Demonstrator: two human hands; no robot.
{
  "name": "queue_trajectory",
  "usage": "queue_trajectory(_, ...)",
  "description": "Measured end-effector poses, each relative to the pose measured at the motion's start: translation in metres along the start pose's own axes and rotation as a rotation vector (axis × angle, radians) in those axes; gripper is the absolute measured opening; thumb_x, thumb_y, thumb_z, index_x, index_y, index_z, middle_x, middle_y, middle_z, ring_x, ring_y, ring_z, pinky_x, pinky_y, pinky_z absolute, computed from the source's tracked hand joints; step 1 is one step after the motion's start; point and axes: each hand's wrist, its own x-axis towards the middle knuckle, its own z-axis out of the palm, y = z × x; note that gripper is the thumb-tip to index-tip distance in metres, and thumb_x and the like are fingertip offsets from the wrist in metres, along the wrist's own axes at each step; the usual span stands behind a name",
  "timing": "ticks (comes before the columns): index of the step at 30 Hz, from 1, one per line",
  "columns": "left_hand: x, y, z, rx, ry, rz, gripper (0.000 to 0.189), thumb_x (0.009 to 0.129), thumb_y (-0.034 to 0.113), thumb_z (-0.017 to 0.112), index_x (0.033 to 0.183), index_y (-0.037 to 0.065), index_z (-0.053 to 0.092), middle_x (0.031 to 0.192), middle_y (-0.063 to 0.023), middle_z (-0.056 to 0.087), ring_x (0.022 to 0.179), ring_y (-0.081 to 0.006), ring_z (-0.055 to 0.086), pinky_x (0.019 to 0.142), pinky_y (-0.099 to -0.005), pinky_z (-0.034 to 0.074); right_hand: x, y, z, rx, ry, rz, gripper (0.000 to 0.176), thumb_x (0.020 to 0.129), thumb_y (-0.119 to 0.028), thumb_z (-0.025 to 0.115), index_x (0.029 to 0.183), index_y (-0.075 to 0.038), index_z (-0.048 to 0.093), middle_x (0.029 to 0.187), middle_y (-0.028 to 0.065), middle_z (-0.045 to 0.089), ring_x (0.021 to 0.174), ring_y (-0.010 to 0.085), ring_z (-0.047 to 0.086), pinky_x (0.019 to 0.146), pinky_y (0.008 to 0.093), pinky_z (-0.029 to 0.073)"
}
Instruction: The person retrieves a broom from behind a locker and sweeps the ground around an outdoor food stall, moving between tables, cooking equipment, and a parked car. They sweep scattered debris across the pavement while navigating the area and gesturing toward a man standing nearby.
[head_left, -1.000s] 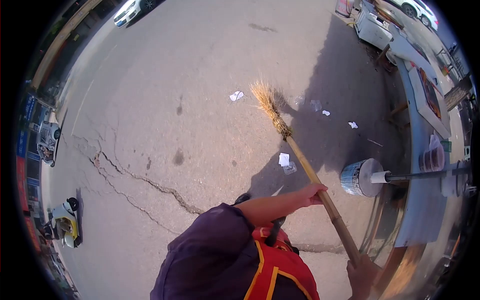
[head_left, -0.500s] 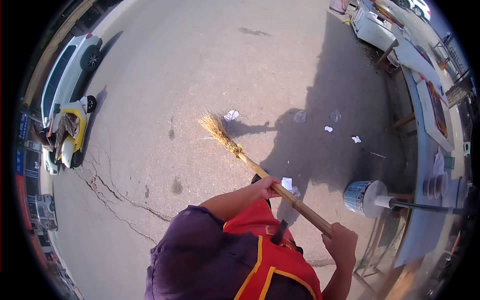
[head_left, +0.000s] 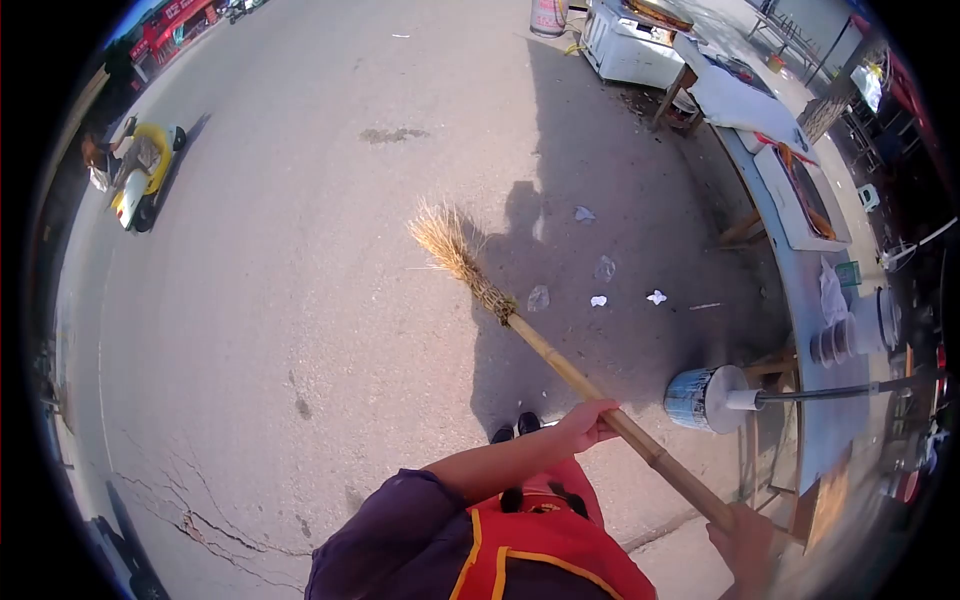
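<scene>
Both of my hands grip a straw broom (head_left: pixel 560 368) with a long bamboo handle. My left hand (head_left: pixel 585 426) is wrapped round the middle of the handle, and my right hand (head_left: pixel 745 545) holds it near its top end. The broom slants away to the upper left, its bristles (head_left: pixel 447 243) over the pavement at the edge of my shadow. Right of the bristles lie a clear crumpled plastic piece (head_left: pixel 538 298), another plastic scrap (head_left: pixel 604 268), a pale scrap (head_left: pixel 585 214) and white crumpled papers (head_left: pixel 598 300), one of them (head_left: pixel 656 297) farther right.
A long table (head_left: pixel 780 225) with trays and stacked cups runs along the right. Beside it stands a blue-and-white bucket (head_left: pixel 692 398) with a pole rising from it. A white box-like unit (head_left: pixel 630 45) is at the back. On the left, a rider sits on a yellow scooter (head_left: pixel 150 165).
My view has turned and moved forward, so the table and litter appear farther left. The parked white car has left view. Both hands keep hold of the broom; the white paper by my feet no longer shows.
</scene>
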Motion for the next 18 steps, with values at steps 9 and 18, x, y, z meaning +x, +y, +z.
queue_trajectory(9,0.059,0.136,-0.033,-0.267,0.112,-0.291,0.024,0.077,0.007,0.052,0.094,0.000,0.038,0.101,-0.0135,0.044,0.096,-0.0279,0.047,0.089,-0.0443,0.037,0.195,-0.080,-0.053,-0.110,-0.045,-0.287,0.025,0.053,-0.023,0.066,0.067,-0.004,0.058,0.058,0.0127,0.056,0.057,0.0280,0.055,0.058,0.0358,0.042)
queue_trajectory(18,0.125,0.251,0.128,0.102,-0.036,-0.232,0.018,0.077,0.012,0.055,0.085,0.003,0.042,0.089,-0.0109,0.050,0.089,-0.0236,0.052,0.084,-0.0376,0.042,0.253,-0.089,-0.143,0.079,0.147,0.149,0.027,0.045,-0.015,0.071,0.066,-0.004,0.058,0.057,0.0111,0.055,0.055,0.0257,0.054,0.056,0.0334,0.041)
